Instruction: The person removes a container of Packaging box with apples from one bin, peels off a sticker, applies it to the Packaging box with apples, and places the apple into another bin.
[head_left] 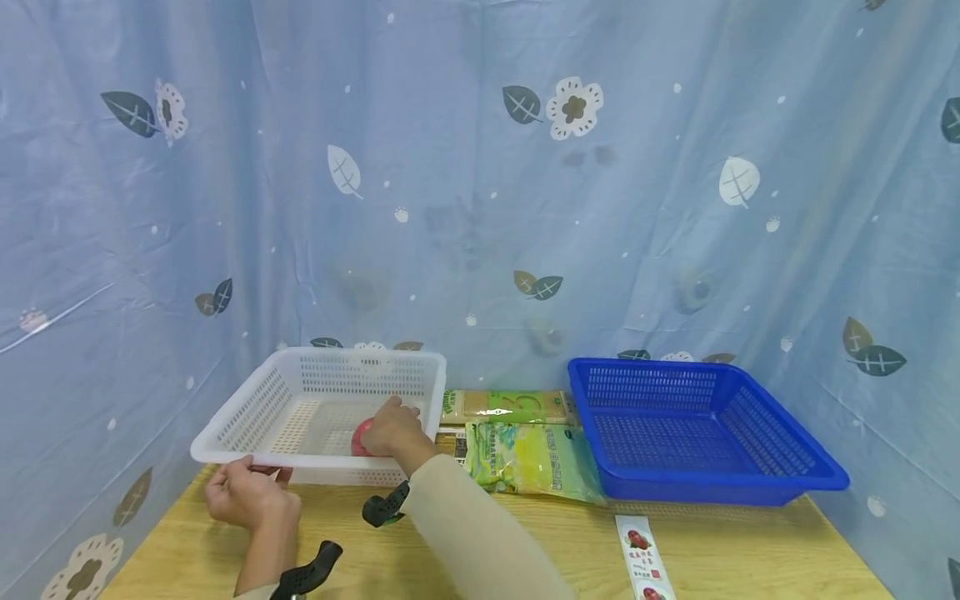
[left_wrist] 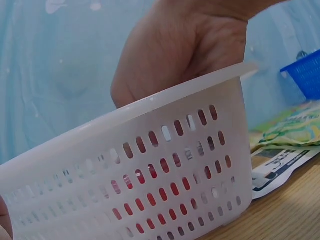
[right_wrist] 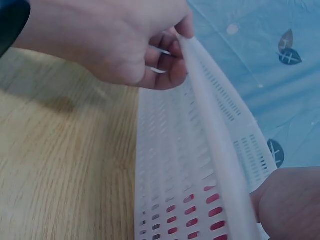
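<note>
A white perforated plastic basket [head_left: 247, 421] stands on the left of the table. My left hand [head_left: 251, 493] holds its front rim, thumb on top and fingers below; the right wrist view also shows this left hand [right_wrist: 145, 45] at the rim. Inside the basket, near its right front corner, my right hand [head_left: 393, 429] grips a red, rounded thing [head_left: 362, 438]. The left wrist view shows the right hand [left_wrist: 170, 55] reaching down over the rim, with the red thing [left_wrist: 162, 194] visible through the holes. The right fingertips are hidden, and the red thing's exact kind cannot be told.
A blue perforated basket [head_left: 697, 487] stands at the right. Between the baskets lie a yellow-green packet [head_left: 532, 458] and a green-and-tan packet [head_left: 510, 406] behind it. A printed white strip [head_left: 641, 554] lies at the front right. A blue patterned curtain [head_left: 480, 208] hangs behind.
</note>
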